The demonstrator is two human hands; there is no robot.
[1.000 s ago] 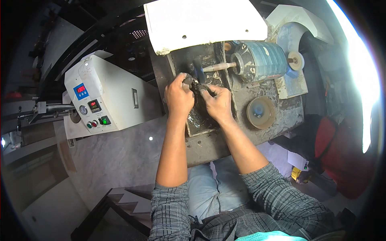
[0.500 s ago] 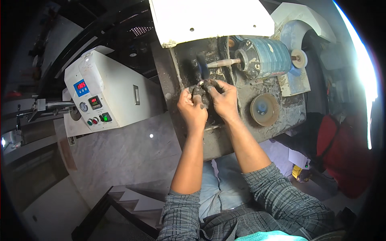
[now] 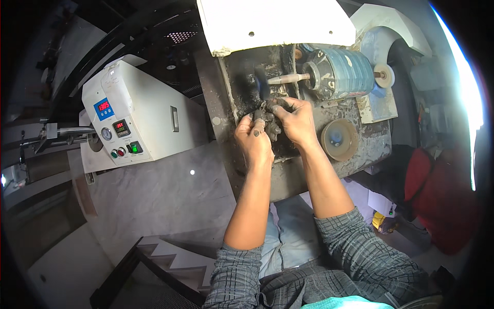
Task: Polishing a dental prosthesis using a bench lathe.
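Note:
Both hands are close together over the dark, grimy tray of a grinding bench. My left hand pinches a small, dark, dirt-coated piece with a light bit at its top; its exact shape is unclear. My right hand grips that piece from the right, fingers curled and blackened. Just above the fingers, a blurred dark blue wheel sits on the tapered spindle of a blue, worn motor. Whether the piece touches the wheel cannot be told.
A white hood covers the back of the bench. A round bowl stands at the right, below a pale disc on the motor's far shaft. A white machine with displays stands left. Red fabric lies at lower right.
Compared with one second ago, both hands have moved rightward, and my left hand has also come lower, with its thumb now upright on the piece. The piece remains held between both hands.

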